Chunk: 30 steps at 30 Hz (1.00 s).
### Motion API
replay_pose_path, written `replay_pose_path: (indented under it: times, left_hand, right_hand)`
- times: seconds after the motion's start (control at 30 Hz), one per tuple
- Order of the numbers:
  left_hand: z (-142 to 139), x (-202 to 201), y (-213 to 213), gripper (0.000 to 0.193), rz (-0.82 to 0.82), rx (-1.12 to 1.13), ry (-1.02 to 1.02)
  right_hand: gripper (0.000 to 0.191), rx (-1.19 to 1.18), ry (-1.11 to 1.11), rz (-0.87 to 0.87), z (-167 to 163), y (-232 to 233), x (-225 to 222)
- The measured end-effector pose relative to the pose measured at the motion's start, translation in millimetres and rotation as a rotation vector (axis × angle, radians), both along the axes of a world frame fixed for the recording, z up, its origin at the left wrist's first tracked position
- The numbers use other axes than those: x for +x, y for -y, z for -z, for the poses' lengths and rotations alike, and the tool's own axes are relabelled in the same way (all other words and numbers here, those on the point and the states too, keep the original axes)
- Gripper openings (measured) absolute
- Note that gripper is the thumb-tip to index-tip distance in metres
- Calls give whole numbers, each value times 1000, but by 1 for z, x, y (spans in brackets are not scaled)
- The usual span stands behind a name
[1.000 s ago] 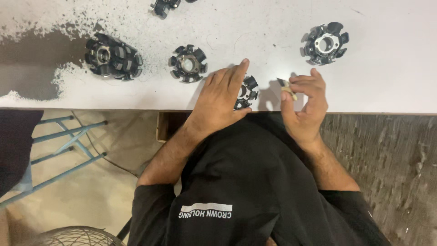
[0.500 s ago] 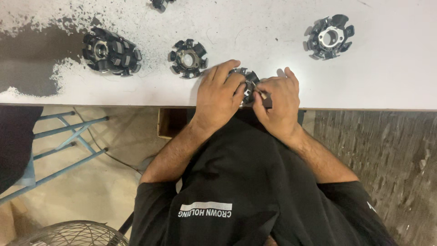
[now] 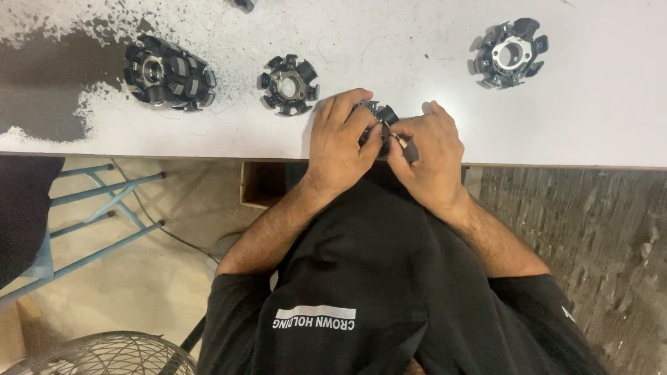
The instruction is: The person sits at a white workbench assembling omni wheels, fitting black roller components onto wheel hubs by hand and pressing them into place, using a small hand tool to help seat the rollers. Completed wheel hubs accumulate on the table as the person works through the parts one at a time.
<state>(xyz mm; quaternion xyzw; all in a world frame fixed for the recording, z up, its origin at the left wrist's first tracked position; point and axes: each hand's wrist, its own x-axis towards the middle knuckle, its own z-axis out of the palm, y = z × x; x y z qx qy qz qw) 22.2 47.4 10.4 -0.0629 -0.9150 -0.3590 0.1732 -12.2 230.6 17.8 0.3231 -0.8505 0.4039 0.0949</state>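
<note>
A black round part with radial teeth [image 3: 381,113] lies at the near edge of the white table [image 3: 597,118]. My left hand [image 3: 340,142] covers its left side and grips it. Pressed against the part's right side, my right hand [image 3: 432,149] pinches a small dark piece with a pale metal tip [image 3: 404,144] between thumb and forefinger. Most of the part is hidden under my fingers.
More black toothed parts lie on the table: a stack [image 3: 167,73] at the left, a single one [image 3: 288,84] beside it, another [image 3: 511,52] at the far right. A dark worn patch [image 3: 42,90] marks the table's left. Below stand a blue metal frame [image 3: 90,208] and a wire fan guard [image 3: 111,354].
My right hand has come in from the right with the small piece and now meets the part held by my left hand. The left hand stayed on the part.
</note>
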Motion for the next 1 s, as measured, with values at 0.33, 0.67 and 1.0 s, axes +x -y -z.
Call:
replay_pose_path:
  times: [0.33,0.67,1.0]
  left_hand:
    - [14,0,-8,15,-61,1,-121]
    - [4,3,-5,19,-71,68,-137]
    - [-6,-6,14,23,4,-97,-77]
  right_hand:
    - [30,24,-130,-32,1,0,2]
    - [30,78,-109,-64,-7,-1,0]
    - [28,-18,-129,20,4,0,-4]
